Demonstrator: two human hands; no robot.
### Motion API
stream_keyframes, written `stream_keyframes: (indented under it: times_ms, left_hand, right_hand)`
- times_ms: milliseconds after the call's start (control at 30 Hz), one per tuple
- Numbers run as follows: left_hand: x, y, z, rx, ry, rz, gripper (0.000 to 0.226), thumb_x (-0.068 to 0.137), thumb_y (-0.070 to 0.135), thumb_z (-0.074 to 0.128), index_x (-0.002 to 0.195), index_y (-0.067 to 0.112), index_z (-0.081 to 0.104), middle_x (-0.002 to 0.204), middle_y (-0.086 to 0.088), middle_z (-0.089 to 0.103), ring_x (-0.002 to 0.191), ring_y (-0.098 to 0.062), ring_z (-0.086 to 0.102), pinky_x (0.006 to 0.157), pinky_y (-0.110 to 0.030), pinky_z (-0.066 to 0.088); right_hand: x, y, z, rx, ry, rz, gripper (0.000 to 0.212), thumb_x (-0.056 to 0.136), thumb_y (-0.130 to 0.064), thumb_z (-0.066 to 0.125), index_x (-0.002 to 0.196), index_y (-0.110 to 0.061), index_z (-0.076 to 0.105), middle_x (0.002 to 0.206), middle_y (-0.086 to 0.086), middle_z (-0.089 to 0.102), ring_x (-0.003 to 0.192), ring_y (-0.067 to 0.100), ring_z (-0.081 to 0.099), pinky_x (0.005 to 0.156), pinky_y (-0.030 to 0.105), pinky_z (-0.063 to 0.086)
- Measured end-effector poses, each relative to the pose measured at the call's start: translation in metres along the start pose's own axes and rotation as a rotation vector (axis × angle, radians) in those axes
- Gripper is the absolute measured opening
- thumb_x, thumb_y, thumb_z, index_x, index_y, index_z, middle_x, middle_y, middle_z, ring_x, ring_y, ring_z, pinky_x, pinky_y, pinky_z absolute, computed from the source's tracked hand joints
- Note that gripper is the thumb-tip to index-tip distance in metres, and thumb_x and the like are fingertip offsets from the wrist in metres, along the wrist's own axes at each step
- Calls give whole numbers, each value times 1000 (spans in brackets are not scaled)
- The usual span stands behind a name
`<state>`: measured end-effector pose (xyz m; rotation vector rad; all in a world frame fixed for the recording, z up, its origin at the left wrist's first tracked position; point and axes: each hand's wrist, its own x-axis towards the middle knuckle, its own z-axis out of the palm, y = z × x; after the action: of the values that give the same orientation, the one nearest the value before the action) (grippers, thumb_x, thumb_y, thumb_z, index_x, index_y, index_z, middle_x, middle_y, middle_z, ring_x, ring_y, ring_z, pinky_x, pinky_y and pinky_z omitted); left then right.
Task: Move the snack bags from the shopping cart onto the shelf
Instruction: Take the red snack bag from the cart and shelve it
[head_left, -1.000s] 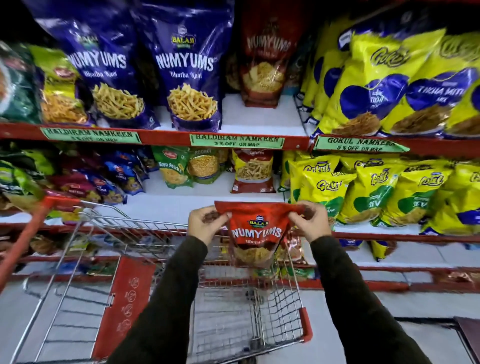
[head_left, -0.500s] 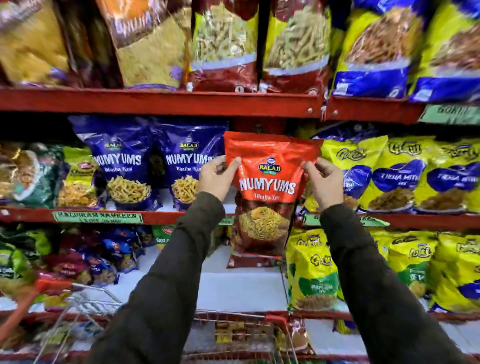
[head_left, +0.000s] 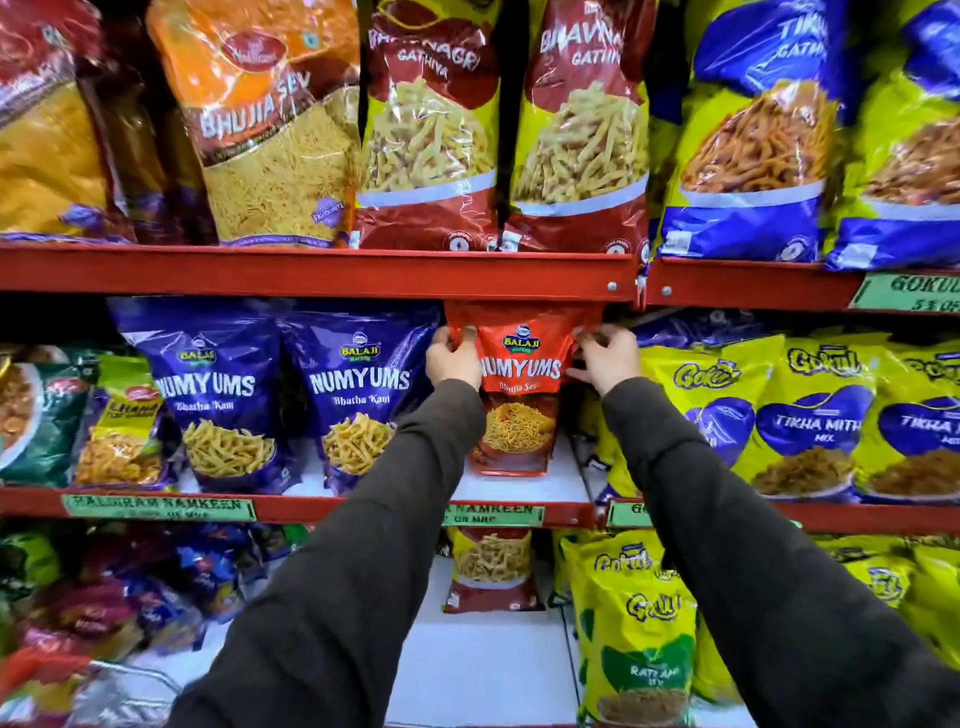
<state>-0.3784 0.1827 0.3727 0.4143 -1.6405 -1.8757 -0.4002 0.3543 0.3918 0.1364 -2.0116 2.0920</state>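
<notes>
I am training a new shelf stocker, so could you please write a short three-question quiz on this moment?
1. True or false: both hands grip the red-orange Numyums foil bag.
2. Which neighbours stand on the bag's left? A) purple Numyums foil bags B) yellow Gokul bags
3. Fill in: the bag's bottom rests on the white ____ board.

Key: 1 true, the left hand and right hand pinch its upper corners; 2 A; 3 shelf.
</notes>
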Motion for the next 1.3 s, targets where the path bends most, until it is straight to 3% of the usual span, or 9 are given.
stream_keyframes:
  times_ms: [233,367,467,567,700,833,1000,1200,1300]
  left_hand:
    - [1,-26,1,-5,-1,3,52,92,44,51,134,14,48,132,-15,60,120,-33,57,106,-48,45]
    - [-12,-41,-3,-65,-154,-93,54,100,42,34,150,26,23,136,1,47,124,-24,47,87,-15,48]
    - [-13,-73,-4,-197,-219,-158,55,98,43,33,150,28,23,153,-4,37,139,-27,38,116,-40,32]
    - [-4,-106,-3,-278,-293,-312,86,70,75,53,141,26,45,143,-11,53,128,-30,53,114,-53,37]
    - [-1,-117,-8,-267,-335,-369,65,87,66,43,126,18,62,122,-9,69,116,-29,62,106,-49,46]
    - [40,-191,2,-321,-360,-357,77,73,72,59,132,22,56,137,-11,60,128,-31,55,115,-57,34]
    - [-27,-108,-28,-244,-360,-326,47,100,35,31,143,21,42,143,-15,51,131,-31,49,116,-51,35]
    - [-67,-81,-47,-199,-385,-248,34,102,38,27,125,29,50,142,-8,50,126,-24,50,116,-47,34]
    - [-82,-72,-55,-184,-428,-186,42,103,35,23,141,26,39,139,4,45,122,-15,45,112,-36,36]
  right_hand:
    - [0,17,19,136,-32,36,16,95,-7,50,110,-4,49,94,4,54,96,26,53,92,47,50]
    - [-8,51,17,39,-65,91,41,95,-26,48,134,-14,47,123,4,56,109,21,51,103,46,45]
    - [-21,79,16,-66,-77,145,46,92,-41,47,135,-25,47,143,8,50,125,27,48,112,46,35]
    - [-32,91,20,68,-125,271,50,100,-39,33,144,-16,35,149,6,41,139,26,37,111,37,30]
    - [-37,105,23,278,-242,453,57,97,-50,32,141,-16,40,141,7,50,131,29,47,103,41,41]
    - [-43,104,20,324,-241,472,55,98,-46,34,143,-14,37,139,7,49,133,30,45,91,37,39]
    - [-58,101,9,241,-264,454,53,99,-45,32,142,-14,37,145,12,47,134,31,44,91,38,39]
    - [-78,101,-5,127,-241,415,56,96,-51,34,142,-20,40,151,9,40,131,36,46,103,49,40]
    - [-89,100,-9,105,-249,397,53,95,-54,35,140,-26,42,152,7,38,129,37,48,104,49,43]
